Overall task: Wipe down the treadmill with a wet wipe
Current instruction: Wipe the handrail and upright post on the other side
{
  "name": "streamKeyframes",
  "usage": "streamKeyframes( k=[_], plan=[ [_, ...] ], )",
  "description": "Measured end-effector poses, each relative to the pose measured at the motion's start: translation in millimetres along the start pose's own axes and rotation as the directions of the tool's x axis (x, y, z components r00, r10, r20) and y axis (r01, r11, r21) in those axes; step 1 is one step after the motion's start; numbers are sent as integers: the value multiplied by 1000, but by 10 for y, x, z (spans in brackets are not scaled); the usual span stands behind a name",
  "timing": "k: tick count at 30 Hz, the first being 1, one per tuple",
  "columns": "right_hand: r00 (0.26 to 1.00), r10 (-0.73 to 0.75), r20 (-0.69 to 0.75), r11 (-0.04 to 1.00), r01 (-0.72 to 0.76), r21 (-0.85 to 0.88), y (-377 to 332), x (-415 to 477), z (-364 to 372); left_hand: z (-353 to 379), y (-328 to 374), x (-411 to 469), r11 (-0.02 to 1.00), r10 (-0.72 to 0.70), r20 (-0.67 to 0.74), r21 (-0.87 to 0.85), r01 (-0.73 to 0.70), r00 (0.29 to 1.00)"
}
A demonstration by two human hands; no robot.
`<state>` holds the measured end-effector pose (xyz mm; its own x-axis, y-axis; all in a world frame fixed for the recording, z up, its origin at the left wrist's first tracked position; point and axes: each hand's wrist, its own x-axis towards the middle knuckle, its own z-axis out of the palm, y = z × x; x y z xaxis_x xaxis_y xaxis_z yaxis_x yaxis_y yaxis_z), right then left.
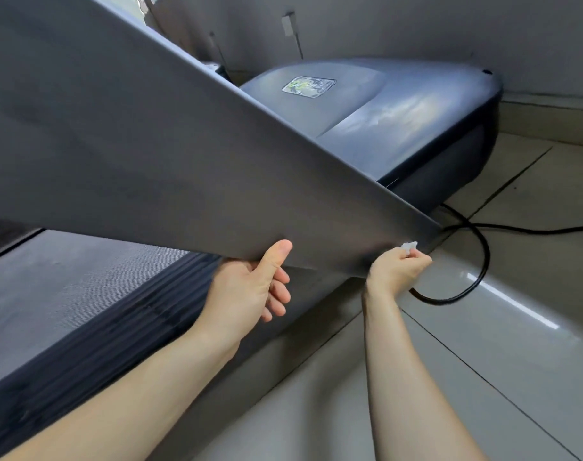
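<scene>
Head view, hands (250,284) gripping treadmill panel (150,154)

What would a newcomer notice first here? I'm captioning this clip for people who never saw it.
A broad grey slanted treadmill panel fills the upper left, its lower edge held by the left hand. At its lower right tip, the right hand presses a crumpled white wet wipe to the edge. Behind sits the dark glossy motor cover, with a black cable looping across the pale floor tiles.
</scene>
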<state>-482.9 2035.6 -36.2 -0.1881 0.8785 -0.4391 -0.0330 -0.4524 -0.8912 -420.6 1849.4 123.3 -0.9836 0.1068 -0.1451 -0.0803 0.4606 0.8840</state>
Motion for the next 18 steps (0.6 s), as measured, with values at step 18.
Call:
streamKeyframes(
  k=[18],
  plan=[
    [730,629,268,716,-678,165,-416,-1131,-284,-586,85,83,985,47,341,143,-101,939]
  ],
)
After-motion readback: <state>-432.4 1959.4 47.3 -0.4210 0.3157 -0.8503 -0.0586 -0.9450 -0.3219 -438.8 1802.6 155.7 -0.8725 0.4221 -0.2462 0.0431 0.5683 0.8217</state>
